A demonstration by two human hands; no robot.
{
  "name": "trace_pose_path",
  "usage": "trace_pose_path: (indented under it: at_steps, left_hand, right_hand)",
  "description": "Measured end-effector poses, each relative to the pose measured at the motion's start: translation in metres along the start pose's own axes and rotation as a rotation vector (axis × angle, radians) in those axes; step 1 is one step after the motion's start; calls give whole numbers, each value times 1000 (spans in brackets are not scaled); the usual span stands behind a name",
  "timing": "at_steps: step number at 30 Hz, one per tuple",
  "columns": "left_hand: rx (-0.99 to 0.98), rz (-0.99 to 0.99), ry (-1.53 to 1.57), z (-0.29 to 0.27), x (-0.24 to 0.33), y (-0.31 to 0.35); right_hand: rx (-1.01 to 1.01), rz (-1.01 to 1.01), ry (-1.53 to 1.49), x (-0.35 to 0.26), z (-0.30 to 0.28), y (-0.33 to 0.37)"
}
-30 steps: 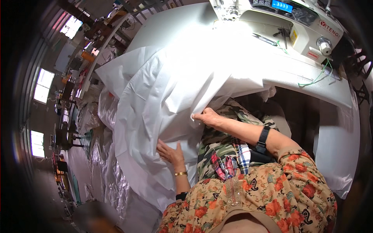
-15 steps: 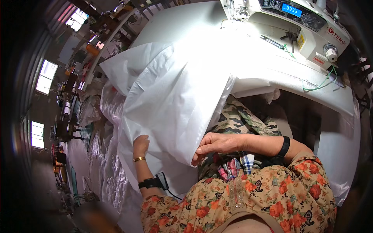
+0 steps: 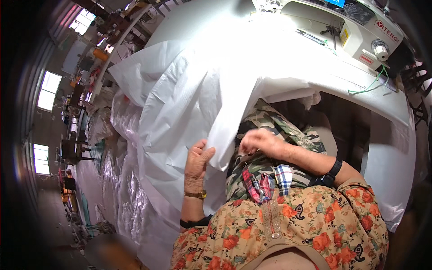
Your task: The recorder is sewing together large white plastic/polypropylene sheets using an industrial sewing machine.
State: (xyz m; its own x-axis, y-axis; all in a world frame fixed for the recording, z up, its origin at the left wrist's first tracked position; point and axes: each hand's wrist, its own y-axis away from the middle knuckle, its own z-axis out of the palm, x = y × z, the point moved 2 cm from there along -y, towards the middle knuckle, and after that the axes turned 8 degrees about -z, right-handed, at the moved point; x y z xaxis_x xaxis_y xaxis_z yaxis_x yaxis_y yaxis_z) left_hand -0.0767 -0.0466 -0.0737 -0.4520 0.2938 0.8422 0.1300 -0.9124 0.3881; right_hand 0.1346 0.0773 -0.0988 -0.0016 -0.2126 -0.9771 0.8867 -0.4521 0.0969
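Observation:
A large white sheet (image 3: pixel 175 112), smooth and plastic-looking, drapes off the sewing table towards my lap in loose folds. My left hand (image 3: pixel 197 164) pinches it near its lower edge, thumb on top. Just to the right, over my camouflage-covered lap, is my right hand (image 3: pixel 263 143), somewhat blurred. Its fingers are curled in, apart from the sheet's folded edge; whatever they may hold is hidden. Strong lamp light washes out the sheet's upper part beside the white sewing machine (image 3: pixel 364 38).
On the table lie a dark pen-like tool (image 3: pixel 310 36) and green thread (image 3: pixel 373 85). Crumpled clear plastic (image 3: pixel 123 180) hangs at the left. Checked cloth strips (image 3: pixel 283 177) rest against my floral top. The table's curved front edge (image 3: pixel 333 92) runs above my lap.
My left hand has moved right and taken the sheet near its edge. My right hand has come off the sheet's corner and moved up and to the right. The view has shifted slightly.

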Motion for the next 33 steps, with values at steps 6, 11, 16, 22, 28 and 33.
trace_pose_path:
  at_steps: [6,11,16,22,28,33]
  left_hand:
    - [93,214,-94,13,49,17]
    - [108,410,-264,37,101,29]
    - [167,549,-529,42,151,26]
    - [390,751,-1321,48,165,36]
    - [381,813,-1487,96,120,72]
    - [-52,752,-1324,128,58,74]
  right_hand:
    - [632,-96,-148,19,-27,-26]
    - [671,-122,-185,13,-14,-88]
    - [74,-122,-171,-17,8,-68]
    - [-562,-1,-173,-55,43,45]
    - [176,-53,-285,-80,48,85]
    - [173,-516,359,-101,53,116]
